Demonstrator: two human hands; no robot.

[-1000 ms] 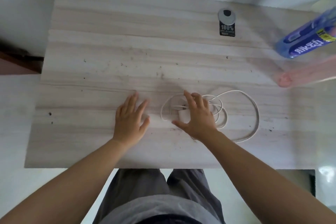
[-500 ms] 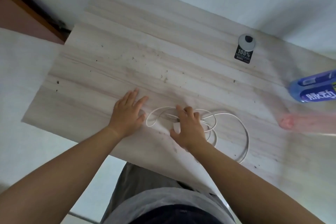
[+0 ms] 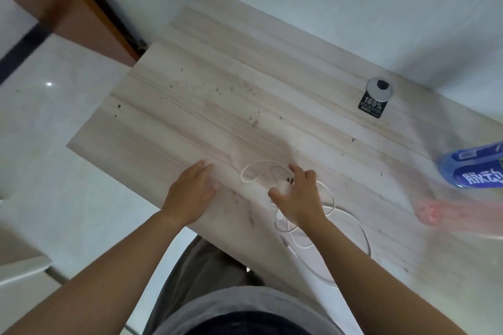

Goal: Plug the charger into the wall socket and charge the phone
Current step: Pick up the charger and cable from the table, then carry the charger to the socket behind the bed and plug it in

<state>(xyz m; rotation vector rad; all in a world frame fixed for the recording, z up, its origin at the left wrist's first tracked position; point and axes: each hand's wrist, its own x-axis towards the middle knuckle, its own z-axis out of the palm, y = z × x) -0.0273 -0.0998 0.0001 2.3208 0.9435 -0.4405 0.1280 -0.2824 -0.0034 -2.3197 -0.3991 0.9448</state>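
Evidently the pick-up step is in hand: the right hand (image 3: 299, 198), at lower centre of the frame, curls its fingers around the white charger (image 3: 284, 188), prongs showing, amid its looped cable (image 3: 351, 221) on the desk (image 3: 245, 90). The left hand (image 3: 190, 193) rests flat, fingers together. Next, lift it clear of the tangle. No socket or phone shows. Since earlier, the view has swung left.

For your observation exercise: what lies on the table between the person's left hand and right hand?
In the head view, a loop of the white charger cable lies on the table between the left hand and right hand; the rest is bare wood.
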